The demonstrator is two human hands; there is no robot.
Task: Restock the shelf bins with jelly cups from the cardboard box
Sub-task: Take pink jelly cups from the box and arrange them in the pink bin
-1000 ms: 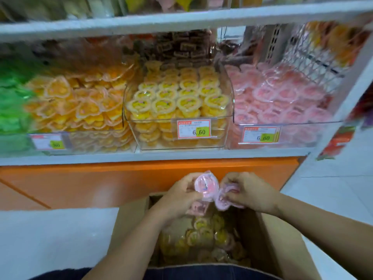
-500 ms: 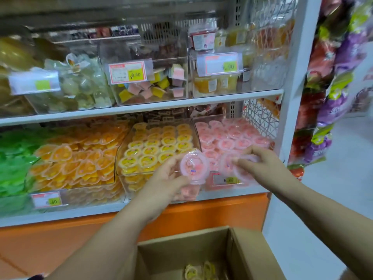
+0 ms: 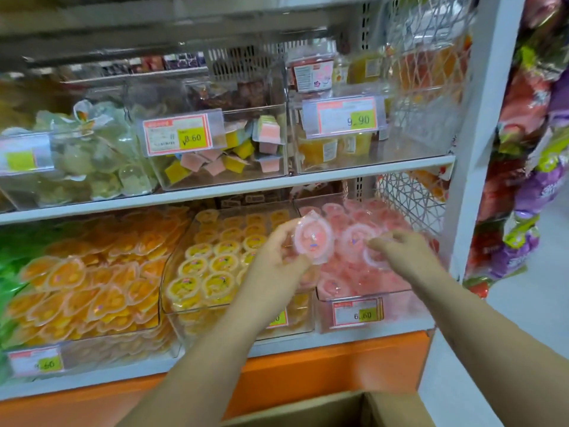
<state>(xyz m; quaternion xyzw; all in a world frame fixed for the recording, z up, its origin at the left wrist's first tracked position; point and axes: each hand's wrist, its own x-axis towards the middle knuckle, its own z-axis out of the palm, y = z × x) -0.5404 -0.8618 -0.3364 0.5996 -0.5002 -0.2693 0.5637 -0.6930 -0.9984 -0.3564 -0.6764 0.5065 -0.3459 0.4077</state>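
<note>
My left hand (image 3: 278, 260) grips a pink jelly cup (image 3: 314, 238), lid facing me, in front of the clear bins on the lower shelf. My right hand (image 3: 403, 254) holds pink jelly cups (image 3: 358, 238) right over the pink-cup bin (image 3: 354, 300) at the shelf's right end. The yellow-cup bin (image 3: 215, 272) stands just left of it, partly behind my left wrist. Only the top rim of the cardboard box (image 3: 326, 409) shows at the bottom edge; its contents are out of sight.
Orange jelly cups (image 3: 83, 278) fill the bin further left, green packs (image 3: 9, 266) beyond. The upper shelf (image 3: 277, 183) carries clear bins of other sweets with price tags. A white upright (image 3: 480, 149) bounds the shelf at right, with hanging snack bags (image 3: 529, 180) past it.
Both hands have risen out of the box with the pink cups and moved up to the pink-cup bin. My view has lifted from the box to the shelves.
</note>
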